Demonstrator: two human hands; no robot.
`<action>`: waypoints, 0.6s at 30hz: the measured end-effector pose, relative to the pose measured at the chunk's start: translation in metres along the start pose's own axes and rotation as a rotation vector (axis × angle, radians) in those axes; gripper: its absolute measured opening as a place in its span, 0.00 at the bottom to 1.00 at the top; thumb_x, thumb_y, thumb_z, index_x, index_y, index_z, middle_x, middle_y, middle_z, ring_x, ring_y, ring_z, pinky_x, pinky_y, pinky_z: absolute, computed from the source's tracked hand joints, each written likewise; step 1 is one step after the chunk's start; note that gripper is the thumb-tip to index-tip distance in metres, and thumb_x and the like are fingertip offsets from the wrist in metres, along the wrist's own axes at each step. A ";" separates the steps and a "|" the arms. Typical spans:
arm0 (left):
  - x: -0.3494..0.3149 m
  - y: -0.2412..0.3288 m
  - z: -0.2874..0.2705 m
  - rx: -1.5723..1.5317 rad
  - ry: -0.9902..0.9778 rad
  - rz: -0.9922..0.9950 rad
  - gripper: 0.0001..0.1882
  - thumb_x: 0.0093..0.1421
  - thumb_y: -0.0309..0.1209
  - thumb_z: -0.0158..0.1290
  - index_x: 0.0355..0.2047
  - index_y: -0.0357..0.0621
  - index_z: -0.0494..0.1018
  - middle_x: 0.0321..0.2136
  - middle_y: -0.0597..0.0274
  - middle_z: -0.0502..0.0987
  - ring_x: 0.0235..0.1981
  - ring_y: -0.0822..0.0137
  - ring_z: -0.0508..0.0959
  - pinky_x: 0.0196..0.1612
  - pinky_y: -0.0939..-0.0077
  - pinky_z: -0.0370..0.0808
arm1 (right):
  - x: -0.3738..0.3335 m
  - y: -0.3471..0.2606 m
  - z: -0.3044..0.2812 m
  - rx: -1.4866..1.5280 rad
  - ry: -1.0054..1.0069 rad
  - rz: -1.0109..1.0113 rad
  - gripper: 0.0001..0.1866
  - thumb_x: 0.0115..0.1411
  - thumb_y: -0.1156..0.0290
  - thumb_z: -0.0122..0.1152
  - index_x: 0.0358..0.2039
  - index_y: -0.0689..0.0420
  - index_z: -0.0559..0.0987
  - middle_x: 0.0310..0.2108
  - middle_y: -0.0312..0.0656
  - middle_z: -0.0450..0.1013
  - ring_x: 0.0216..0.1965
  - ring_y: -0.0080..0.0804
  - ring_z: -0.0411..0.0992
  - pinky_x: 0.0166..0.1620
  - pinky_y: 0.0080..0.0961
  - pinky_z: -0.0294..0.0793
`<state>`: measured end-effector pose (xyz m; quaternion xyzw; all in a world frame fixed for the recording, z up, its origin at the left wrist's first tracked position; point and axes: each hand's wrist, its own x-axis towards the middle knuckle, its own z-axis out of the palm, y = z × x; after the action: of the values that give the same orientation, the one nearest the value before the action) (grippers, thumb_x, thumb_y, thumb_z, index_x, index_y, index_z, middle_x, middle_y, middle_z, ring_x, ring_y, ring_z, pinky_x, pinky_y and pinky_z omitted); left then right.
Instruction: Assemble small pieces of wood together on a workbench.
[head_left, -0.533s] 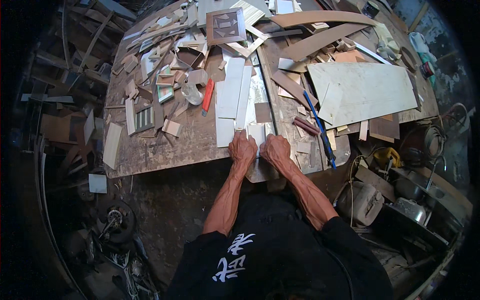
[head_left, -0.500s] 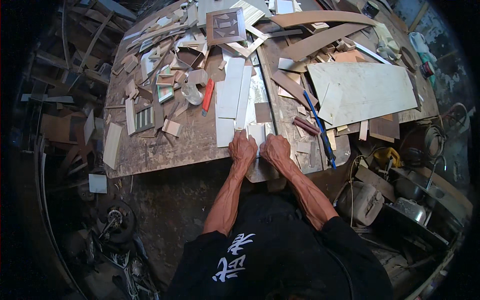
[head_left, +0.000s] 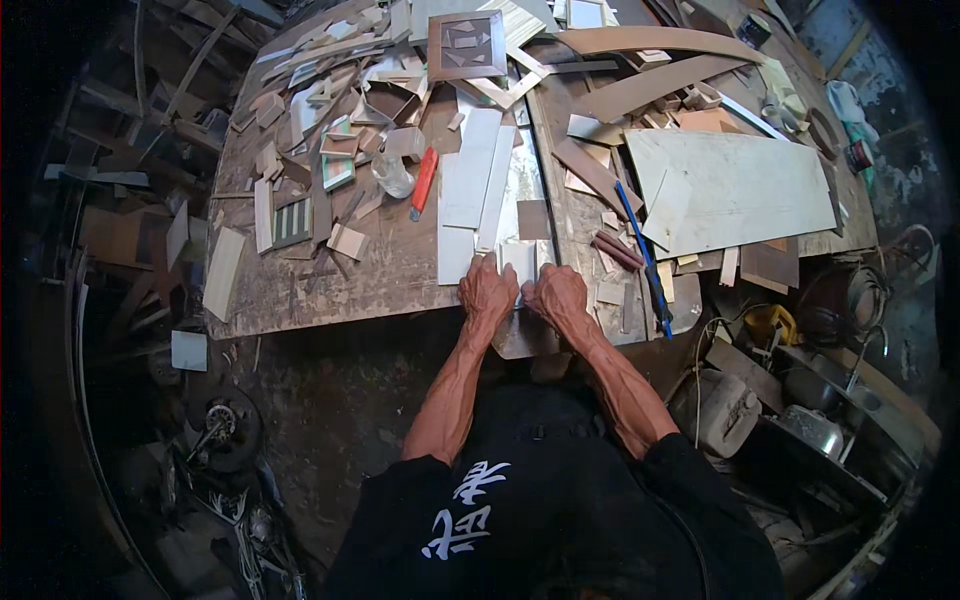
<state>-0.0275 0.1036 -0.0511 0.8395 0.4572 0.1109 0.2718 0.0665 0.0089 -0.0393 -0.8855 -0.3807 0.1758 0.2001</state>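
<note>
At the near edge of the workbench, my left hand (head_left: 488, 292) and my right hand (head_left: 558, 295) are closed on either side of a small pale wooden piece (head_left: 518, 258). Curled fingers grip its edges, and the fingertips are largely hidden beneath the knuckles. Beyond the left hand lie a wide pale board (head_left: 470, 170) and a narrow pale strip (head_left: 497, 190), side by side. A brown square (head_left: 534, 219) rests just past the small piece. To the left is a red utility knife (head_left: 423, 184), lying beside a clear plastic cup (head_left: 392, 176).
Wood offcuts and a framed panel (head_left: 467, 46) crowd the workbench (head_left: 340, 295). On the right lie a large pale sheet (head_left: 740, 190), a long thin blue tool (head_left: 640, 245) and dark red rods (head_left: 617, 250). Below the right edge stand a plastic jerrycan (head_left: 727, 412) and a metal sink (head_left: 815, 428).
The view has shifted slightly. Both hands stay at the small pale piece near the bench edge, and the right hand's fingers have shifted a little along its side.
</note>
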 end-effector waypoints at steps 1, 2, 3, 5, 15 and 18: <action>0.000 0.000 0.000 -0.001 0.001 -0.003 0.21 0.54 0.38 0.52 0.42 0.34 0.72 0.39 0.43 0.73 0.38 0.39 0.75 0.39 0.47 0.72 | 0.000 0.001 0.001 -0.001 -0.002 -0.002 0.19 0.48 0.57 0.60 0.23 0.65 0.78 0.21 0.60 0.74 0.27 0.55 0.76 0.33 0.44 0.76; 0.000 -0.001 -0.001 0.003 -0.008 -0.006 0.21 0.54 0.38 0.52 0.42 0.34 0.72 0.39 0.42 0.74 0.38 0.40 0.75 0.40 0.47 0.72 | -0.001 0.002 0.002 0.007 0.006 -0.012 0.19 0.48 0.57 0.60 0.22 0.65 0.78 0.21 0.59 0.74 0.26 0.55 0.76 0.32 0.45 0.76; 0.000 -0.002 -0.001 0.007 -0.018 -0.009 0.21 0.54 0.38 0.53 0.42 0.34 0.72 0.39 0.42 0.74 0.39 0.40 0.75 0.40 0.47 0.72 | -0.001 0.002 0.002 0.015 0.013 -0.022 0.19 0.48 0.56 0.60 0.21 0.64 0.77 0.20 0.58 0.74 0.26 0.54 0.76 0.32 0.45 0.76; 0.000 -0.002 -0.001 -0.001 -0.015 -0.013 0.22 0.54 0.38 0.53 0.42 0.34 0.72 0.39 0.41 0.74 0.39 0.40 0.75 0.40 0.47 0.72 | -0.002 0.001 0.001 0.008 -0.001 -0.019 0.19 0.48 0.57 0.60 0.22 0.63 0.78 0.21 0.56 0.75 0.26 0.53 0.76 0.32 0.43 0.76; 0.011 -0.009 -0.009 -0.124 -0.154 -0.110 0.27 0.53 0.49 0.54 0.37 0.32 0.75 0.35 0.38 0.76 0.39 0.40 0.76 0.41 0.50 0.72 | -0.006 0.001 -0.005 -0.014 -0.031 -0.028 0.17 0.49 0.60 0.59 0.25 0.65 0.79 0.24 0.59 0.75 0.28 0.53 0.76 0.35 0.43 0.76; 0.015 -0.009 -0.012 -0.154 -0.174 -0.143 0.28 0.53 0.52 0.53 0.33 0.32 0.76 0.31 0.40 0.77 0.36 0.41 0.77 0.40 0.51 0.72 | -0.009 -0.001 -0.012 -0.003 -0.023 -0.037 0.17 0.48 0.60 0.59 0.24 0.65 0.79 0.23 0.59 0.75 0.28 0.54 0.76 0.35 0.42 0.76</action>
<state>-0.0308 0.1241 -0.0470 0.7880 0.4806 0.0528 0.3812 0.0653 -0.0001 -0.0272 -0.8766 -0.3995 0.1815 0.1977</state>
